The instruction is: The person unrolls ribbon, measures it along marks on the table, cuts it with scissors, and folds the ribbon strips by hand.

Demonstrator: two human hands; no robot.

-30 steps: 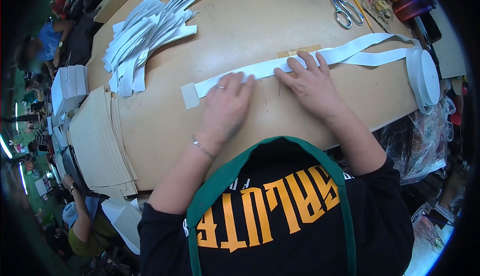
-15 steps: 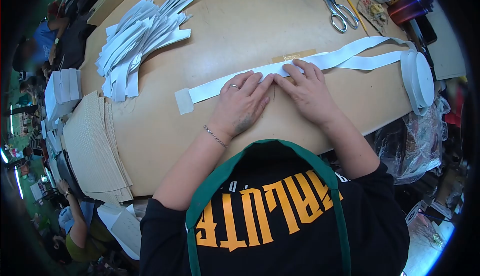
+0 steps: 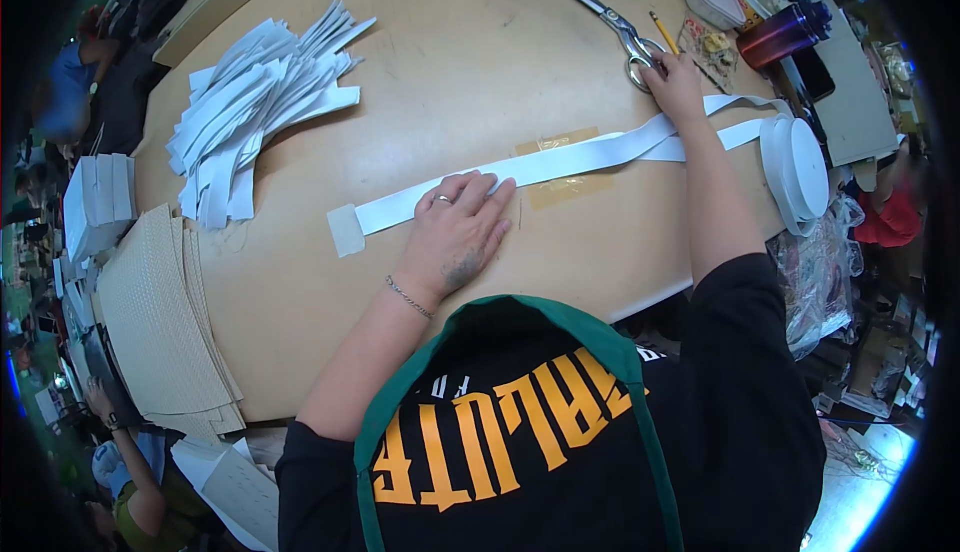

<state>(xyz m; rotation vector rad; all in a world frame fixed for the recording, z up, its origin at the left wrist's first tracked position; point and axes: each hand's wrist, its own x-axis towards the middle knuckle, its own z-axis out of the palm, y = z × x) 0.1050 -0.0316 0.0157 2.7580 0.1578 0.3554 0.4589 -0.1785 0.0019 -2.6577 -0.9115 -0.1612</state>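
One white band [image 3: 570, 159] lies on the table [image 3: 450, 62], running left from one white roll [image 3: 803, 172]. Its long axis goes mostly sideways, tilted slightly: the end nearest the roll is farther from the person, and the far end points left, meeting one pale patch [image 3: 346, 230]. Two lengths of band show beside the roll.

Two hands are at work. The left hand [image 3: 462, 227], well left of the roll, lies flat on the band, fingers extended and close together. The right hand [image 3: 677, 92], beyond and left of the roll, has its fingers at the handle loops of one pair of shears [image 3: 615, 24]; I cannot tell whether they grip. The shears' blades point away from the roll, forward and left.

Beyond the roll are one pencil [image 3: 663, 32] and one tumbler [image 3: 783, 35]. Far left of it sits one pile of white strips [image 3: 250, 102], too overlapped to count.
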